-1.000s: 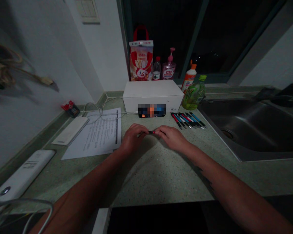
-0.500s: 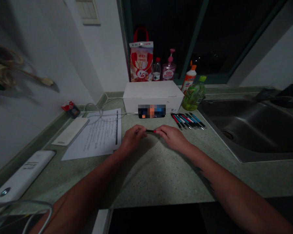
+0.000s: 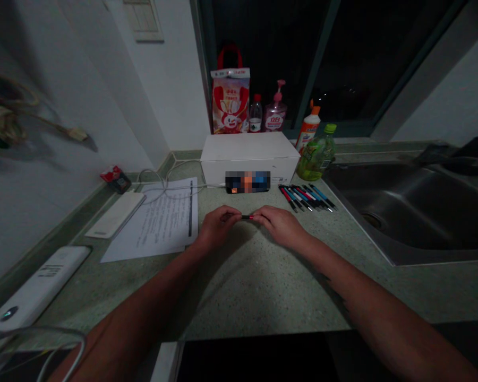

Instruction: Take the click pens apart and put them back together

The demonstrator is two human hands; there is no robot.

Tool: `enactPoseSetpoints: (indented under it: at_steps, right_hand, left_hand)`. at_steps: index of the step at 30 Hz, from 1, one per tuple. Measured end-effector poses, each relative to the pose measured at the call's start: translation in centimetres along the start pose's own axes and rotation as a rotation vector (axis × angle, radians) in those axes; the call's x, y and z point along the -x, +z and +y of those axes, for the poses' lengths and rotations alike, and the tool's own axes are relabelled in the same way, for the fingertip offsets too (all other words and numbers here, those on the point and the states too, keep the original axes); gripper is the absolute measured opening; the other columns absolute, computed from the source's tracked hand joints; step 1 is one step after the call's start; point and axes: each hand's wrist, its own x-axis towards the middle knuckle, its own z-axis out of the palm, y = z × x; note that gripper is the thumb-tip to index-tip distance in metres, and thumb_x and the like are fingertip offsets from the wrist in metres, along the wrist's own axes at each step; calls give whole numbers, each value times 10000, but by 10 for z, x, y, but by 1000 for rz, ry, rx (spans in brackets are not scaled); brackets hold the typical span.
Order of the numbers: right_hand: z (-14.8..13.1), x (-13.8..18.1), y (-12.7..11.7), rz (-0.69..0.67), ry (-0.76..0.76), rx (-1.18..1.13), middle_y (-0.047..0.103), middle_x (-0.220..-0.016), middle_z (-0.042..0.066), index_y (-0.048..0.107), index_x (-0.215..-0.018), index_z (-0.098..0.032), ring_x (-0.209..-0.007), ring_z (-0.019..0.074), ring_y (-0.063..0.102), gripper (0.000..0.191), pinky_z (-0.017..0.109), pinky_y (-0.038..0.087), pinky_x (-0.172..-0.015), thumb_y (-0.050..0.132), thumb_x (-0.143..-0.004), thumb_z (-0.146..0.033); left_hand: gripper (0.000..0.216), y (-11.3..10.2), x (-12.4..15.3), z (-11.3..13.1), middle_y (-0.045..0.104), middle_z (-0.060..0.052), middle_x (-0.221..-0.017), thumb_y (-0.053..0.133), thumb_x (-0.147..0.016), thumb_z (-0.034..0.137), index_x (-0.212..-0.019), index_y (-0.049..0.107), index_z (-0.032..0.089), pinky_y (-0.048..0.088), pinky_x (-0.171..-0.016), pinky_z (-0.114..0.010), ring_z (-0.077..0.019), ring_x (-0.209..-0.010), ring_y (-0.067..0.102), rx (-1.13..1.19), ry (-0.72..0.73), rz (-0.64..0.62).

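Both my hands meet over the green speckled counter (image 3: 258,276) and pinch one black pen with a red end (image 3: 247,217) between them. My left hand (image 3: 217,227) grips its left part, fingers curled. My right hand (image 3: 279,225) holds the red end with closed fingertips. Most of the pen is hidden inside my fingers. A row of several red, blue and black pens (image 3: 306,196) lies on the counter just beyond my right hand.
A white box (image 3: 249,151) with a phone (image 3: 247,182) propped against it stands behind my hands. Printed paper (image 3: 163,220), a white pad (image 3: 115,213) and a cable lie left; a power bank (image 3: 32,289) near left. Green bottle (image 3: 316,154), steel sink (image 3: 414,212) right.
My hands have drawn slightly closer together along the pen, so less of it shows between them. Nothing else on the counter has moved.
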Motion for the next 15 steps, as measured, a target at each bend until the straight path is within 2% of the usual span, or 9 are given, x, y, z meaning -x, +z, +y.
enactPoseSetpoints:
  at_steps: [7, 15]
  right_hand:
    - [0, 0, -1, 22, -1, -15, 783, -1060, 82, 777, -1057, -226, -977, 241, 714, 239, 333, 496, -835, 554, -1068, -309]
    - [-1, 0, -1, 9, 17, -23, 788, -1047, 74, 776, -1067, -218, -974, 237, 714, 239, 322, 480, -827, 551, -1071, -300]
  left_hand:
    - [104, 1, -1, -2, 776, -16, -885, 742, -835, 292, -904, 719, 217, 572, -809, -346, -188, -819, 703, -2, 2, 6]
    - [85, -1, -1, -2, 771, -28, -904, 735, -878, 268, -932, 721, 203, 577, -848, -362, -201, -867, 721, -63, 39, 28]
